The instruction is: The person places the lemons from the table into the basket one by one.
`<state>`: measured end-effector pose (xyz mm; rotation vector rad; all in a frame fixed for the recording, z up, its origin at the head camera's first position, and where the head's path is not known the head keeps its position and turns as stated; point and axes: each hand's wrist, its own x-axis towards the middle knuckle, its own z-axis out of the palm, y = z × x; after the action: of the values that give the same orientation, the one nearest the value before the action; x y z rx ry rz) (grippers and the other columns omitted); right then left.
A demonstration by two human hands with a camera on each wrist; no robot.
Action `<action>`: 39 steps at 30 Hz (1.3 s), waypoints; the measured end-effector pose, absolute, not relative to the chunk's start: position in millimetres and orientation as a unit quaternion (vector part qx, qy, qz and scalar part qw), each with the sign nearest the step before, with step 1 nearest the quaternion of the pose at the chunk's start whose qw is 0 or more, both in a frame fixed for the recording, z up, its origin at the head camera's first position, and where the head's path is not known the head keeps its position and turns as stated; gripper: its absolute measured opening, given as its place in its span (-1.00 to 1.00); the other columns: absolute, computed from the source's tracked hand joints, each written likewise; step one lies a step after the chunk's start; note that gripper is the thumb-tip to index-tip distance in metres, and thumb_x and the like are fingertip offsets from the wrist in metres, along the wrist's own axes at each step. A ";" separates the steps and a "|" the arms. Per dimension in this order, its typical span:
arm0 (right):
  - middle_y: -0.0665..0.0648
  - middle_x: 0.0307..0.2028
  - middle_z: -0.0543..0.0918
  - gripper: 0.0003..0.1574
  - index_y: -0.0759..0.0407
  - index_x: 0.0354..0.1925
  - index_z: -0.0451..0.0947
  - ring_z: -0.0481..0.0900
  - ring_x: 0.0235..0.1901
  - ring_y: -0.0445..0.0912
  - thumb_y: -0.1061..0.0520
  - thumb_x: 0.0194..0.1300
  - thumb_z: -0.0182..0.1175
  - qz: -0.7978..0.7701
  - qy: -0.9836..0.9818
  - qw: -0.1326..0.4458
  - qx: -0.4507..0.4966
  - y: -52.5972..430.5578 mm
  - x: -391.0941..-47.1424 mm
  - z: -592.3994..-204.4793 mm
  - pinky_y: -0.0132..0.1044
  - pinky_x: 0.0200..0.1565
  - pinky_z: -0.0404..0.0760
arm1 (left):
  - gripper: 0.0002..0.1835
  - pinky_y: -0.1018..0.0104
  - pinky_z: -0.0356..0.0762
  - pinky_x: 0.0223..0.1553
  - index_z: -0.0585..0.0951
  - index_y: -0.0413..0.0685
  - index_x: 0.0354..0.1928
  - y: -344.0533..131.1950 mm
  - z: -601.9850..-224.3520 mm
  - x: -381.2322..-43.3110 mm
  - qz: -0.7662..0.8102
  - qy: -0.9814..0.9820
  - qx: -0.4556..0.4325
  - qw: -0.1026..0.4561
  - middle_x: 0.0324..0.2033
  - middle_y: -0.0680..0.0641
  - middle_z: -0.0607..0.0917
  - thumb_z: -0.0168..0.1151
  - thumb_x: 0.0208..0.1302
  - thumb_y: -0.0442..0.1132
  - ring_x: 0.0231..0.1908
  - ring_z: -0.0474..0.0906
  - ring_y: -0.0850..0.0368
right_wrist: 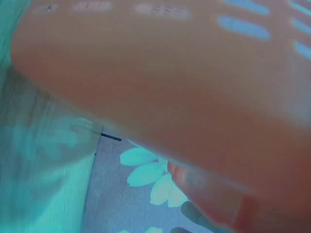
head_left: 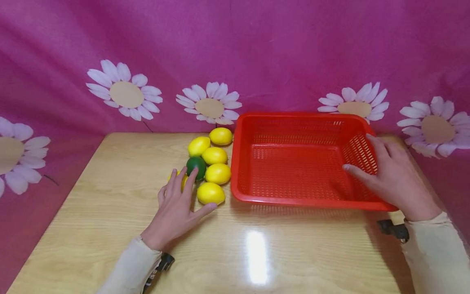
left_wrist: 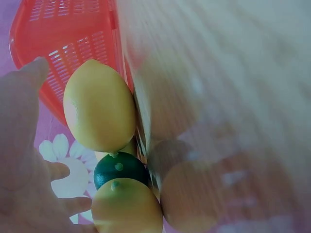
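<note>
Head view: left hand (head_left: pixel 175 213) spread near green fruit (head_left: pixel 196 164); right hand (head_left: pixel 397 179) splayed at basket (head_left: pixel 312 201).

Head view: bright, mostly sharp; white glare patch (head_left: pixel 257 257) on surface (head_left: pixel 315 253); soft shadow beside right sleeve (head_left: pixel 437 253). Left wrist: hazy, surface blurred. Right wrist: cyan cast, basket (right_wrist: pixel 146 92) out of focus.

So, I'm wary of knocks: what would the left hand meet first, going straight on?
Probably the green fruit: the left hand overlaps it in the head view. Depth is unclear; the yellow fruit it partly hides might come first.
</note>
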<state>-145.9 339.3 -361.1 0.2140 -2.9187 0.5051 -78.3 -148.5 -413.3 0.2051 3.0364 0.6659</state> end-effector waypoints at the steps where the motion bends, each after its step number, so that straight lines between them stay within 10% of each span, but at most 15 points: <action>1: 0.53 0.29 0.30 0.24 0.28 0.59 0.06 0.28 0.17 0.44 -0.23 0.24 0.43 0.170 -0.979 0.083 0.072 340.5 -145.4 -361.7 0.59 0.08 0.41 | 0.17 -0.44 -0.08 0.49 -0.07 0.18 0.68 -148.6 -413.7 -77.6 0.215 0.974 0.065 0.014 0.65 -0.28 -0.05 0.18 0.21 0.53 0.64 -0.27 -0.37; 39: 0.63 0.22 0.29 0.14 0.47 0.45 0.13 0.19 0.13 0.54 -0.37 0.38 0.21 0.140 -0.989 -0.036 0.005 364.4 -155.6 -356.6 0.63 0.05 0.31 | 0.16 -0.51 0.02 0.44 -0.08 0.13 0.68 -156.5 -410.2 -77.0 0.190 0.979 0.065 0.022 0.64 -0.30 -0.03 0.18 0.25 0.50 0.62 -0.23 -0.41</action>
<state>-155.6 364.4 -356.6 0.0167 -3.1823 0.4512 -77.0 -156.5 -410.2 0.2024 3.0344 0.5900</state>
